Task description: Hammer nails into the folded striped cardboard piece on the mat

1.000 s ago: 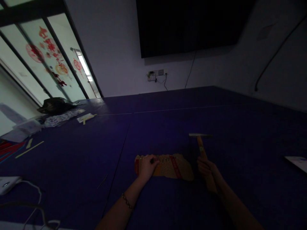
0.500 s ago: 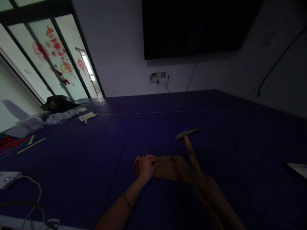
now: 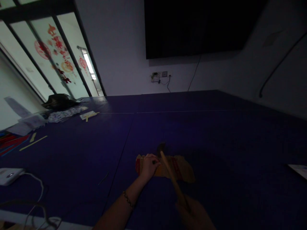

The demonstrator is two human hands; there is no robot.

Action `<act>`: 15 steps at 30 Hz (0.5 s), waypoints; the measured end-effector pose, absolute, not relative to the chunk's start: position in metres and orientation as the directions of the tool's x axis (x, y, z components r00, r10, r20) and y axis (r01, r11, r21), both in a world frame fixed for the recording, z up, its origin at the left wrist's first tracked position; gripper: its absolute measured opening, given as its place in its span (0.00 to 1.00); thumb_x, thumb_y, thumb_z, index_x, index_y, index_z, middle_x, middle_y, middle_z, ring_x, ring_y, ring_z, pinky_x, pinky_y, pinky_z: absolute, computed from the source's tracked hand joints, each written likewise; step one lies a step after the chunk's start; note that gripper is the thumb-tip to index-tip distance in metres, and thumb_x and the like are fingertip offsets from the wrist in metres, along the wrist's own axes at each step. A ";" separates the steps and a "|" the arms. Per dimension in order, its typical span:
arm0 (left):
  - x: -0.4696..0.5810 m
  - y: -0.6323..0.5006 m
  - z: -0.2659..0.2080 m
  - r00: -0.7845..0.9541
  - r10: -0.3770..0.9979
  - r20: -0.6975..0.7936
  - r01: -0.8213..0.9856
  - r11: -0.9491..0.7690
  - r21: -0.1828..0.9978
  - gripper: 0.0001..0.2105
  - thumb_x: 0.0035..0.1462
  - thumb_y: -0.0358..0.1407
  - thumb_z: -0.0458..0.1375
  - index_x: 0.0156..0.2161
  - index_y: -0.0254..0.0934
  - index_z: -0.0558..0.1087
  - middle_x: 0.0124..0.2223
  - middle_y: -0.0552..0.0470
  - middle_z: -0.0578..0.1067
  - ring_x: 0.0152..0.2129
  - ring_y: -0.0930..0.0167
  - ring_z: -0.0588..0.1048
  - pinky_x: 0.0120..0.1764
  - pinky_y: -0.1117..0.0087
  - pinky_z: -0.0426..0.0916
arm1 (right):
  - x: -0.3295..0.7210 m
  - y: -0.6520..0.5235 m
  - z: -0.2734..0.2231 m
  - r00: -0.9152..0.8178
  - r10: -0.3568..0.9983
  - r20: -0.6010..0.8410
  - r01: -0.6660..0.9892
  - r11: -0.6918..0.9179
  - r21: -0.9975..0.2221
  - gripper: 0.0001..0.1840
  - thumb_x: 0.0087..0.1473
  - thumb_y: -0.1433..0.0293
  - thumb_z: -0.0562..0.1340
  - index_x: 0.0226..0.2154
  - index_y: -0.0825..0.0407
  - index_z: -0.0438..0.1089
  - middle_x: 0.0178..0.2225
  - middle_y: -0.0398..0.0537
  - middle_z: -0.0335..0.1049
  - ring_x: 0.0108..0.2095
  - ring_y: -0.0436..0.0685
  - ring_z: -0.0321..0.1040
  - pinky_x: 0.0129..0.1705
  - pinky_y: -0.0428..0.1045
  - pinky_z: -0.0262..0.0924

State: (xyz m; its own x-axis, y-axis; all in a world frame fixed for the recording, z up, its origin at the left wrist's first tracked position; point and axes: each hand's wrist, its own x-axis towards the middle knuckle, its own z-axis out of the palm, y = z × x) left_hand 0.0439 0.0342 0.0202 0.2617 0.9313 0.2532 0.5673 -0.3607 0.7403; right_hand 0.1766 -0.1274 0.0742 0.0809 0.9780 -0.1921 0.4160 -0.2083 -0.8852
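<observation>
A flat brown piece with red bands (image 3: pixel 186 171), perhaps cardboard or wood, lies on the purple table. My left hand (image 3: pixel 149 166) rests on its left half, thumb and fingertips pinched together near the far edge. Whatever sits in that pinch is too small and dark to make out. With my right hand (image 3: pixel 192 210) closed around its wooden handle, I hold a hammer (image 3: pixel 171 174). Its blurred head is just right of my left fingertips, over the piece's far edge; whether it touches anything I cannot tell.
A white device (image 3: pixel 11 176) with a cable lies at the left, red and blue strips (image 3: pixel 11 142) behind it. Farther back are papers (image 3: pixel 67 114) and a black bag (image 3: pixel 59 101). A thin stick (image 3: pixel 103 178) lies left of my arm, a pale-topped flat object (image 3: pixel 298 169) at far right.
The hammer has swung down and left, its head going from above the table to beside my left fingers. My right hand has moved left and nearer me; my left hand holds its place.
</observation>
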 end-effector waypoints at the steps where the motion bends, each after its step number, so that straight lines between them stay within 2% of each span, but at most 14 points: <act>1: 0.044 0.034 0.019 0.251 0.933 0.258 0.566 -0.358 0.743 0.03 0.44 0.31 0.60 0.22 0.35 0.73 0.33 0.51 0.73 0.33 0.70 0.69 0.38 0.68 0.61 | 0.176 -0.128 0.074 0.092 0.976 -0.198 0.414 -0.218 -0.884 0.13 0.42 0.61 0.54 0.24 0.52 0.68 0.22 0.48 0.67 0.25 0.55 0.62 0.29 0.48 0.56; 7: 0.043 0.034 0.021 0.285 0.921 0.266 0.551 -0.385 0.741 0.04 0.43 0.29 0.61 0.20 0.35 0.72 0.31 0.52 0.73 0.32 0.71 0.69 0.38 0.68 0.61 | 0.174 -0.132 0.087 0.037 0.985 -0.170 0.428 -0.169 -0.888 0.16 0.45 0.59 0.52 0.25 0.53 0.68 0.21 0.46 0.67 0.24 0.54 0.62 0.27 0.48 0.55; 11: 0.044 0.034 0.023 0.274 0.925 0.264 0.585 -0.378 0.718 0.04 0.40 0.27 0.61 0.20 0.35 0.72 0.30 0.52 0.73 0.32 0.70 0.69 0.38 0.69 0.60 | 0.175 -0.129 0.072 0.031 0.982 -0.189 0.450 -0.182 -0.874 0.12 0.44 0.63 0.54 0.24 0.53 0.67 0.21 0.47 0.67 0.22 0.54 0.61 0.25 0.47 0.54; 15: 0.045 0.036 0.022 0.270 0.930 0.251 0.613 -0.367 0.699 0.04 0.41 0.27 0.60 0.20 0.36 0.72 0.29 0.53 0.73 0.31 0.70 0.68 0.36 0.70 0.61 | 0.174 -0.129 0.059 0.050 0.978 -0.203 0.468 -0.202 -0.860 0.10 0.42 0.63 0.57 0.24 0.53 0.68 0.24 0.49 0.69 0.26 0.56 0.63 0.29 0.48 0.56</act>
